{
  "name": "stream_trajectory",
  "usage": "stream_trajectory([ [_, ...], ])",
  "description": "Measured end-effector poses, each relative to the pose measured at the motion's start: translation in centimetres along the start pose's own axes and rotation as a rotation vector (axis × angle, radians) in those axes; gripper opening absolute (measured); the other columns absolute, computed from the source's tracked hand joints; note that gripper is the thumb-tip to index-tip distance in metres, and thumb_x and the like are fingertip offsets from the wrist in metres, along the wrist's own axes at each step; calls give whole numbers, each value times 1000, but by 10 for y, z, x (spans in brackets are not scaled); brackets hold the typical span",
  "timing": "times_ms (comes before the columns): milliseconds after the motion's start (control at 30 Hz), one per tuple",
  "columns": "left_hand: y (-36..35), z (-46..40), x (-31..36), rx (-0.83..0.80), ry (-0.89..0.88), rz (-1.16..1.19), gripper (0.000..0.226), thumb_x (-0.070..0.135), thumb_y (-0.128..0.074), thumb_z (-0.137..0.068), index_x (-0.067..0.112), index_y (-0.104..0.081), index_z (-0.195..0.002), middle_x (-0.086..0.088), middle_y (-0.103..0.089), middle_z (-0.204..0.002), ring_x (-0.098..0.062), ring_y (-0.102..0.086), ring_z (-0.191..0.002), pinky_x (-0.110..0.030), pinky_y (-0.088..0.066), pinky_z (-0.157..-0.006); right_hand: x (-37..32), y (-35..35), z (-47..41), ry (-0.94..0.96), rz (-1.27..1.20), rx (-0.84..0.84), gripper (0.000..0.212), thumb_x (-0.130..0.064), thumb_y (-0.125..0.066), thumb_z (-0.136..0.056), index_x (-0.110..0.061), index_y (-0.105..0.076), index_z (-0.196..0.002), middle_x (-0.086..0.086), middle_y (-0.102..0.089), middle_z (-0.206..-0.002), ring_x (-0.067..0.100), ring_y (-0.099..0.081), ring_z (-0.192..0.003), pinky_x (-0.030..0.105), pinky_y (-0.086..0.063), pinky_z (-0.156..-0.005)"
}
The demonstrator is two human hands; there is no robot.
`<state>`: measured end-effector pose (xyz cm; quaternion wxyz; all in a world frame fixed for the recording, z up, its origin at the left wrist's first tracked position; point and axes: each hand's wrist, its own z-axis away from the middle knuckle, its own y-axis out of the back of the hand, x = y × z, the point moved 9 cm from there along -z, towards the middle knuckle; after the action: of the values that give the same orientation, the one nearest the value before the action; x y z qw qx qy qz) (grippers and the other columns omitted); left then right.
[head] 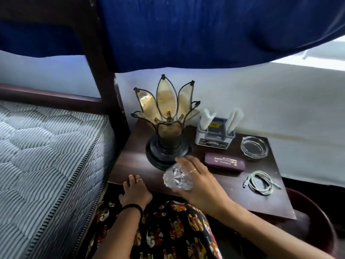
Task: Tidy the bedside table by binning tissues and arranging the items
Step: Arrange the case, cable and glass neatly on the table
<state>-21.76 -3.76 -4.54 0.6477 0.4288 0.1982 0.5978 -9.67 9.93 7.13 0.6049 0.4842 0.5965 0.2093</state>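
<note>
On the dark wooden bedside table [242, 199], my right hand [199, 180] grips a clear cut-glass tumbler [177, 177] lying tilted near the front edge, just in front of the lamp base. My left hand [135, 191] rests with its fingers on the table's front left edge and holds nothing. A flower-shaped lamp [167, 120] stands at the back left. Behind the hand lies a purple glasses case [224, 162]. A grey holder [214, 134] with white folded tissues stands at the back. A glass ashtray [254, 146] and a coiled white cable [260, 182] sit on the right.
A striped mattress [46, 156] and a dark bed post [100, 71] lie to the left. A blue curtain [205, 30] hangs overhead. A dark red round bin [321, 221] stands below the table's right side. My patterned clothing [168, 230] is in the foreground.
</note>
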Motion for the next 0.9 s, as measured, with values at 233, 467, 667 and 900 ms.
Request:
stream_trajectory([
  [233, -15, 10, 61, -4, -63, 34, 51, 27, -52, -88, 12, -39, -135, -9, -20, -154, -29, -19, -142, -47, -33, -108, 75, 99, 32, -213, 119, 148, 84, -43, -79, -66, -30, -41, -139, -8, -44, -138, 14, -50, -120, 23, -39, -101],
  [467, -33, 12, 106, 0, -33, -32, 59, 37, -58, -87, 8, -40, -136, -18, -27, -149, -33, -28, -137, -46, -34, -106, 160, 186, 29, -380, 194, 329, 82, -40, -85, -60, -25, -49, -132, 4, -57, -122, 24, -62, -103, 38, -51, -94],
  [667, -34, 6, 120, 26, 17, -139, 64, 37, -59, -87, 7, -38, -140, -23, -32, -147, -36, -37, -132, -46, -37, -103, 216, 214, 3, -452, 282, 351, 84, -41, -84, -63, -18, -48, -135, 14, -57, -122, 32, -61, -105, 44, -51, -92],
  [900, -31, -2, 128, 68, -26, -170, 40, 37, -62, -85, 14, -59, -117, -9, -57, -125, -29, -49, -120, -42, -44, -88, 261, 204, -22, -539, 210, 302, 85, -39, -83, -64, -14, -47, -137, 17, -54, -127, 34, -58, -112, 45, -46, -99],
])
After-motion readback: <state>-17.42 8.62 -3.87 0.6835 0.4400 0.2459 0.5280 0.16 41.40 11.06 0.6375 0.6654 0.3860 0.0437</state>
